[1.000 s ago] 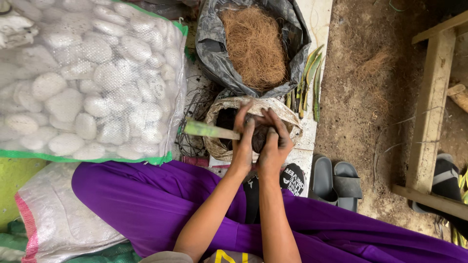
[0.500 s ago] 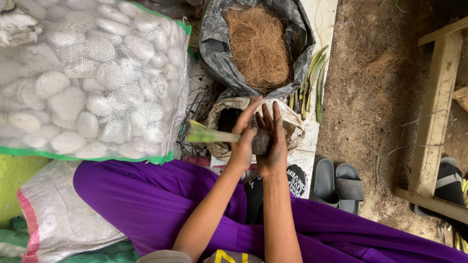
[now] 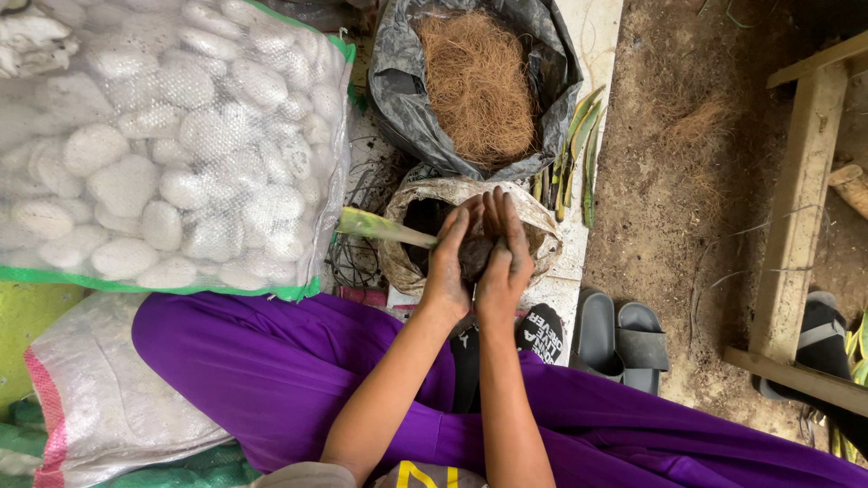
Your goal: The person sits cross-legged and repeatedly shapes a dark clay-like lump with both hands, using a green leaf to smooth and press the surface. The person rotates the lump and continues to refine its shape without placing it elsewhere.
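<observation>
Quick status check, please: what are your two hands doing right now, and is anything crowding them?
Left hand and right hand cupped together around a dark soil ball with a green leaf sticking out left. Held over the small soil sack. Pebble bag close on the left.

The two hands, left hand (image 3: 449, 262) and right hand (image 3: 503, 258), are pressing together around a lump of soil (image 3: 474, 256) over the open sack of soil (image 3: 542, 237), which is sitting just beyond the person's lap (image 3: 271, 380). A leaf (image 3: 384, 228) is sticking out leftward from between the hands. Farther off, right behind that sack, a bag of fibre (image 3: 479, 86) is standing. A net sack of stones (image 3: 163, 145) is lying to the left. Cut leaves (image 3: 579, 154) are lying to the right of the bags, and a pair of sandals (image 3: 619, 339) is resting nearer, with a wooden frame (image 3: 800, 226) lying at the far right.
</observation>
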Available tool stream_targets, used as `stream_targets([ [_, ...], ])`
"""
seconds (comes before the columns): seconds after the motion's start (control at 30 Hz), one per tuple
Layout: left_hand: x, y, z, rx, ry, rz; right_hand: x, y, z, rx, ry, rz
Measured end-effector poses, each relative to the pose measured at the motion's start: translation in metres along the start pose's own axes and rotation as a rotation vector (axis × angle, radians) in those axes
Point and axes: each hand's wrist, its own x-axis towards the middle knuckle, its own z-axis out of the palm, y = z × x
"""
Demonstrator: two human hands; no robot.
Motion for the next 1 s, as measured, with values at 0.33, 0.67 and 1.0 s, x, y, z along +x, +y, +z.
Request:
stream_targets([
  [0.33,-0.01,0.005,-0.004,0.032,-0.246,0.337,-0.005,-0.013,0.0,-0.213,-0.161,0.008],
  [0.67,-0.012,0.013,0.0,0.675,-0.419,0.781,0.007,-0.007,-0.026,0.675,-0.168,0.372],
  [1.0,-0.002,0.009,-0.011,0.629,-0.411,0.861,-0.004,0.013,-0.029,0.396,-0.207,0.443],
])
